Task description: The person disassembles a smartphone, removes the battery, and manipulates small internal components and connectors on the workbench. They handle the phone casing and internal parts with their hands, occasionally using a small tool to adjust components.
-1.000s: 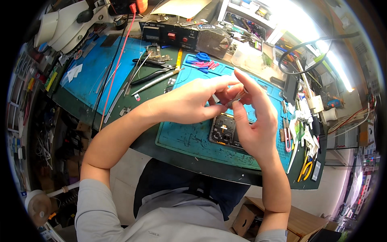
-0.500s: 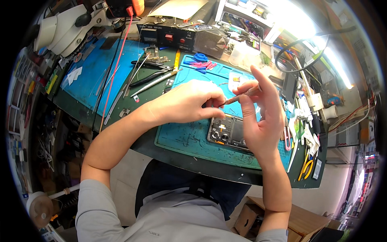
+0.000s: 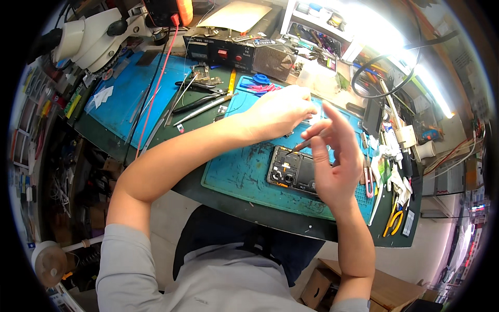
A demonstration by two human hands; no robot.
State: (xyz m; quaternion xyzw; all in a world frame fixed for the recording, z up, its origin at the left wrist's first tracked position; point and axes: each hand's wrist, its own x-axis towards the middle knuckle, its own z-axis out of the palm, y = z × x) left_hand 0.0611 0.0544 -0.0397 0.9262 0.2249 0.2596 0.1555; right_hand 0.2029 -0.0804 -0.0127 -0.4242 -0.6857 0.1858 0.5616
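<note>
A smartphone (image 3: 305,174) with its back off and inner parts showing lies on the blue work mat (image 3: 234,174). My right hand (image 3: 339,156) is above its right part, fingers closed around a slim screwdriver (image 3: 303,145) whose tip points at the phone's upper left corner. Beyond the phone, my left hand (image 3: 283,112) reaches across the mat toward a small pale tray, which it mostly covers. Its fingertips are pinched together; what they hold, if anything, is too small to make out.
Pink and blue picks (image 3: 264,87) sit at the mat's far edge. Left of it lie black-handled pliers (image 3: 195,104) and a silver pen-shaped tool (image 3: 205,110). A microscope (image 3: 86,39) stands back left. Yellow-handled cutters (image 3: 396,221) are at the right. A red cable (image 3: 158,83) hangs at left.
My left hand has moved away from the screwdriver, up and to the right toward the small tray. The screwdriver tip has dropped to the phone's upper left corner.
</note>
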